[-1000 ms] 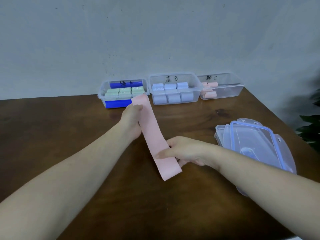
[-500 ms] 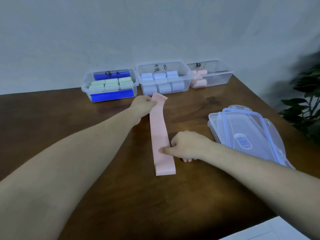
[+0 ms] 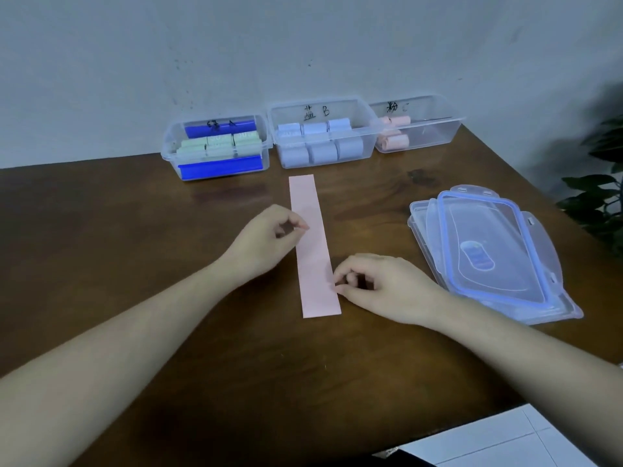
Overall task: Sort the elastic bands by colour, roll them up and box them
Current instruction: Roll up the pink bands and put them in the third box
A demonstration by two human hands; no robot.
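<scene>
Where wall meets, brown wooden table [image 3: 135,251].

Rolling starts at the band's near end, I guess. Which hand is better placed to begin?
The right hand: its fingertips sit at the pink band's edge close to the near end. The left hand is farther up the band.
</scene>
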